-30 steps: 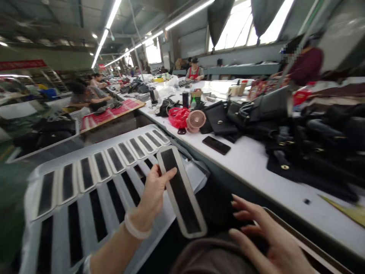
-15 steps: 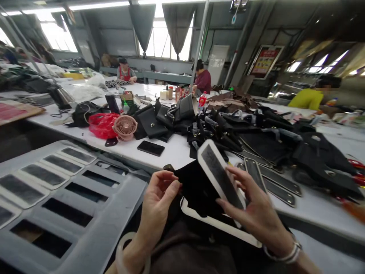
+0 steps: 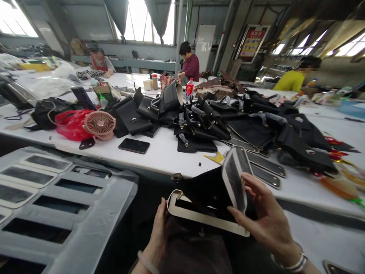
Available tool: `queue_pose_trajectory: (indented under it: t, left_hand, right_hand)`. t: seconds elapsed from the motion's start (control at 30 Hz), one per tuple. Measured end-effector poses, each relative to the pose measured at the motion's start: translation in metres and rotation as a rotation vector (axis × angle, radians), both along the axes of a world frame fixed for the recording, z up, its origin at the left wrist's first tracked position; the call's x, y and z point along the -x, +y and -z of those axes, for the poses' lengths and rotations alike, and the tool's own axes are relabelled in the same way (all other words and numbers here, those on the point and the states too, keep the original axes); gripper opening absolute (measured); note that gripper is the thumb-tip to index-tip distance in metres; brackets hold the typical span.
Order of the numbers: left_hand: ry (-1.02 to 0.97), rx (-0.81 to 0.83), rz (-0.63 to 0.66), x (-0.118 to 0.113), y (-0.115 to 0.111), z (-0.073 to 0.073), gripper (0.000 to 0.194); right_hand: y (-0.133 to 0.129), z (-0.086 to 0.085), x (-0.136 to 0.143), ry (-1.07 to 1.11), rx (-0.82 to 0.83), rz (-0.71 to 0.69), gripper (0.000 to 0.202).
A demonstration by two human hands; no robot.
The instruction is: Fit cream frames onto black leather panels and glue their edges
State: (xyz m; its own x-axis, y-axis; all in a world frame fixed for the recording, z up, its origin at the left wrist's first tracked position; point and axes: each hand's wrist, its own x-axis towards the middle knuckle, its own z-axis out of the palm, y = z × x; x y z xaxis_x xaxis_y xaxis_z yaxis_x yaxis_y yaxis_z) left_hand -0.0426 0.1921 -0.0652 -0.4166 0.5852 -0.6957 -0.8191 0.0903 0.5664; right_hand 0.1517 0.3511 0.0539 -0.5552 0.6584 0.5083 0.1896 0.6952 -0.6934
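Note:
My left hand point(image 3: 159, 226) grips the left end of a black bag point(image 3: 196, 184) just in front of me. Its thumb points up and its other fingers are mostly hidden behind the bag. A pale, white-edged rim point(image 3: 199, 217) runs along the near side of the bag. My right hand point(image 3: 265, 217) pinches a rounded panel point(image 3: 235, 182), dark in the middle with a white border, between thumb and fingers. The panel stands tilted over the right part of the bag, whose inside is dark.
On the left, a grey sheet with slots point(image 3: 94, 213) bears several white-edged panels point(image 3: 24, 175). Across the white table lie a phone point(image 3: 134, 145), a pink fan point(image 3: 99, 123), a red plastic bag point(image 3: 71, 123) and a heap of black bags point(image 3: 199, 125). Several people work farther back.
My left hand has moved from the bag's upper edge down to its left end. The panel in my right hand is now more upright and lower. The view has shifted right.

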Motion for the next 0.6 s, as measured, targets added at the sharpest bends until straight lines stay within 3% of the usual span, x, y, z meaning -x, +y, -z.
queue_pose_trajectory:
  t: [0.1,0.33,0.6]
  left_hand:
    - [-0.138,-0.081,0.000,-0.006,0.007,0.001,0.058]
    - [-0.150,-0.019,-0.038,-0.011,0.009,0.021,0.055]
    - [-0.211,-0.132,-0.145,-0.016,0.012,0.030,0.050]
  right_hand:
    - [0.003,0.003,-0.005,-0.103,-0.144,-0.016,0.070]
    - [0.009,0.004,-0.019,-0.408,-0.560,-0.126,0.066]
    - [0.000,0.008,-0.003,-0.655,-0.669,-0.209,0.062]
